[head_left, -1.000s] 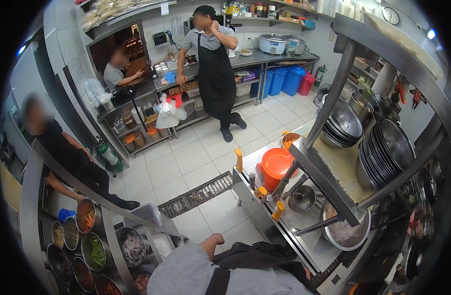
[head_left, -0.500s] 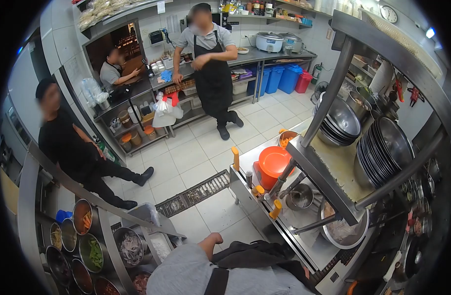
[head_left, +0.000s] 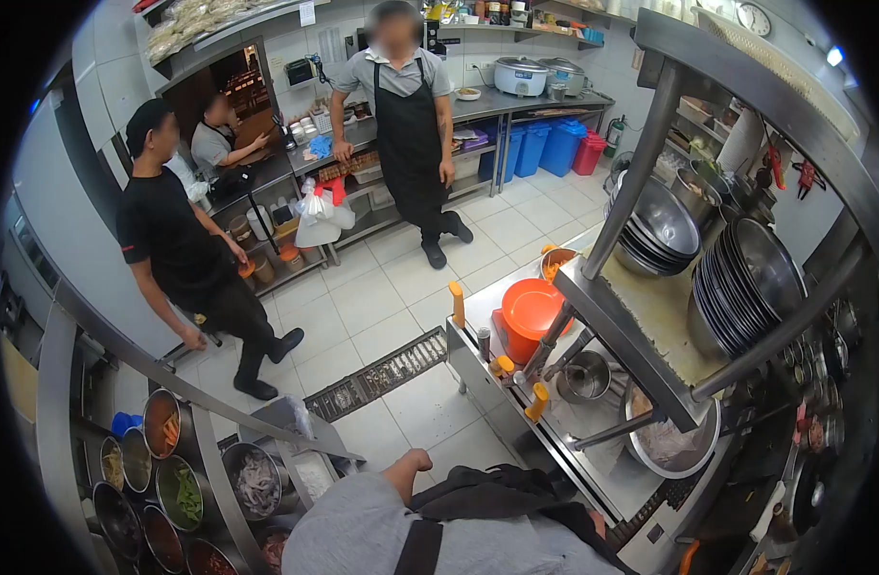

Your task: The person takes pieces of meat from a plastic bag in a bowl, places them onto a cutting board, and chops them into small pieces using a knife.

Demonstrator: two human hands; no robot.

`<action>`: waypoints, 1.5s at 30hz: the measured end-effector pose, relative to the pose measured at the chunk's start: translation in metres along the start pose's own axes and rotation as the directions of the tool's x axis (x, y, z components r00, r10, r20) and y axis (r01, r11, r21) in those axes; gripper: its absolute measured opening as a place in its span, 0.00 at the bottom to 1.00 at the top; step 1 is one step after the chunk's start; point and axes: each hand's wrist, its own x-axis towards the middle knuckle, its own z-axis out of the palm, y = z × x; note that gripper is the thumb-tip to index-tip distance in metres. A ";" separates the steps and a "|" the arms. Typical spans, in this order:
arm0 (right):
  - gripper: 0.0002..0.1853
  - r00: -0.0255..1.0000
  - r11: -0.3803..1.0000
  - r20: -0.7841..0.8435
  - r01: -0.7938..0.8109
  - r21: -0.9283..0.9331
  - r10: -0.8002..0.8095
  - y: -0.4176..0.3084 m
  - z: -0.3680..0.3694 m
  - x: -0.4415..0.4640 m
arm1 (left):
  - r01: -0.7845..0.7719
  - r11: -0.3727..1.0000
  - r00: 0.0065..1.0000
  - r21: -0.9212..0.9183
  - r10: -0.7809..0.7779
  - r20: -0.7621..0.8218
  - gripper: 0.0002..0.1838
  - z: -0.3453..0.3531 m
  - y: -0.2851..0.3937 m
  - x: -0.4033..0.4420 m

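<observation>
From the grey short sleeve at the bottom, my left arm [head_left: 401, 473] bends over the floor beside the black apron cloth [head_left: 497, 491]. Its rounded bare end touches no visible object, and no separate fingers can be made out. A small patch of bare skin [head_left: 598, 523] shows on my right side, by the steel counter's lower edge; whether it is hand or arm is unclear. On that steel counter [head_left: 626, 489] stand an orange-red tub [head_left: 533, 309], a small steel pot [head_left: 584, 376] and a large bowl with pale contents [head_left: 671, 443].
A person in black [head_left: 176, 230] stands at left, another in a black apron [head_left: 406, 144] leans on the back counter, and a third [head_left: 214, 144] sits beyond the opening. Steel food containers [head_left: 179, 492] fill the lower left. Stacked bowls [head_left: 746, 287] and a metal frame [head_left: 641, 335] overhang the right.
The person in black has straightened and moved right, turning toward the back. The aproned person has lowered a hand from the neck to the side. My arm has barely moved.
</observation>
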 end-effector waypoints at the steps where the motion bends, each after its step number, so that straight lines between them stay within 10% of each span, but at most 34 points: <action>1: 0.12 1.000 1.000 0.002 -0.004 0.002 0.004 -0.001 0.001 -0.002 | 0.001 1.000 1.000 0.003 -0.001 0.004 0.20 0.000 -0.001 -0.001; 45: 0.12 0.994 0.997 -0.104 0.052 0.053 -0.046 -0.003 0.035 0.016 | 0.065 0.996 0.998 -0.058 -0.066 -0.012 0.21 0.008 -0.027 -0.018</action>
